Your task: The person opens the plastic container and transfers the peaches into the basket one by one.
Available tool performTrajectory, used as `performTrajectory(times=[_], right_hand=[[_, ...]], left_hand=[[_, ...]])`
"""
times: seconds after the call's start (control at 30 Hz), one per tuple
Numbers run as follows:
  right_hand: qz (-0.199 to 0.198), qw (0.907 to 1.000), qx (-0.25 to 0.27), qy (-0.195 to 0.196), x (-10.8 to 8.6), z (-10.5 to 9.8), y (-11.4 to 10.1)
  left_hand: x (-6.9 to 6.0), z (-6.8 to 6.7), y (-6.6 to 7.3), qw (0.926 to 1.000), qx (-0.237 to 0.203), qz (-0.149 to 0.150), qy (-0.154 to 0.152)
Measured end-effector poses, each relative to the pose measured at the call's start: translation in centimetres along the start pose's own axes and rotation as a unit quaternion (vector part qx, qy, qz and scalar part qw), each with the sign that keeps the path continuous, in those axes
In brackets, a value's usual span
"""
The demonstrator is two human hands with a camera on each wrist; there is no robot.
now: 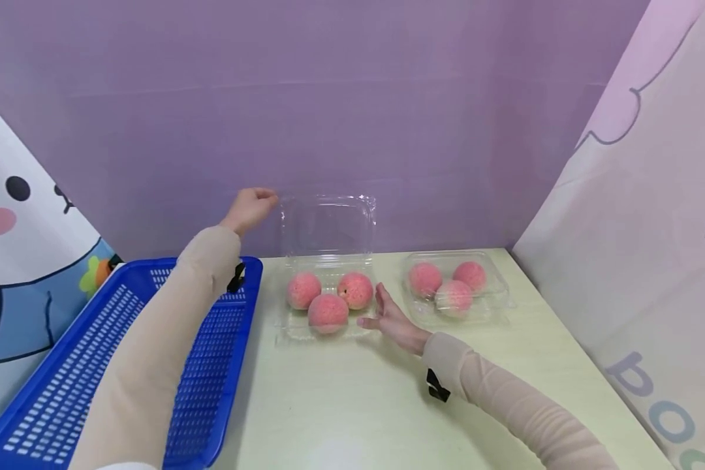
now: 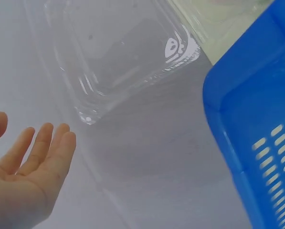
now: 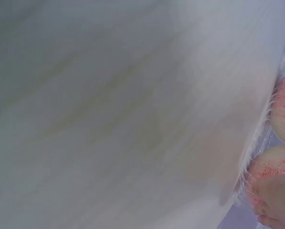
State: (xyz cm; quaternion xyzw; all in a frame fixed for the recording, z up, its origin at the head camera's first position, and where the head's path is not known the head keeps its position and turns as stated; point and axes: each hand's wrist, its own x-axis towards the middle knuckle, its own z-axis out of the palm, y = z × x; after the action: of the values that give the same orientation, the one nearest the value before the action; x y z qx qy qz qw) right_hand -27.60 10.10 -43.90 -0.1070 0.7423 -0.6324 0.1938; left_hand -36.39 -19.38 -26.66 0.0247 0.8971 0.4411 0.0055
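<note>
A clear plastic clamshell box [image 1: 294, 334] stands on the table with three pink peaches [image 1: 328, 313] in its base. Its hinged lid [image 1: 329, 227] is raised, upright against the purple backdrop. My left hand [image 1: 250, 209] is beside the lid's upper left corner; in the left wrist view its fingers [image 2: 61, 155] are extended, apart from the lid, holding nothing. At the right side of the base is my right hand [image 1: 398, 324], fingers extended and thumb spread. Whether it touches the box is hard to tell. In the right wrist view a sleeve covers most of the picture.
To the right sits a second clear box [image 1: 493, 307] with three peaches [image 1: 454, 298] under its lowered lid. A blue perforated basket [image 1: 226, 385] lies on the left, partly behind my left arm. The purple backdrop [image 1: 341, 117] rises behind the pale table [image 1: 352, 411]; printed panels flank it.
</note>
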Motion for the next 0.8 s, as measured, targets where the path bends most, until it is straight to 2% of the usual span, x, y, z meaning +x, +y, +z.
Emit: performTrajectory(times=[0.17, 0.37, 0.43, 0.6, 0.7, 0.8], right_hand=[[0.003, 0.9999, 0.006, 0.011, 0.1, -0.5, 0.0], [0.006, 0.9999, 0.005, 0.007, 0.1, -0.6, -0.1], [0.005, 0.9999, 0.007, 0.007, 0.2, -0.7, 0.0], [0.002, 0.9999, 0.01, 0.01, 0.4, -0.8, 0.2], [0.002, 0.9999, 0.006, 0.01, 0.4, -0.9, 0.3], [0.002, 1.0, 0.003, 0.009, 0.5, -0.9, 0.3]], left_hand=[[-1.0, 0.9, 1.1, 0.9957, 0.067, 0.055, -0.033], [-1.9, 2.0, 1.3, 0.9793, 0.161, 0.098, -0.075], [-2.1, 2.5, 1.2, 0.9691, 0.189, 0.123, -0.1], [-2.9, 4.2, 0.9, 0.9315, 0.268, 0.174, -0.175], [-3.5, 5.2, 0.7, 0.9123, 0.305, 0.183, -0.204], [-3.6, 6.2, 0.1, 0.9008, 0.326, 0.184, -0.22]])
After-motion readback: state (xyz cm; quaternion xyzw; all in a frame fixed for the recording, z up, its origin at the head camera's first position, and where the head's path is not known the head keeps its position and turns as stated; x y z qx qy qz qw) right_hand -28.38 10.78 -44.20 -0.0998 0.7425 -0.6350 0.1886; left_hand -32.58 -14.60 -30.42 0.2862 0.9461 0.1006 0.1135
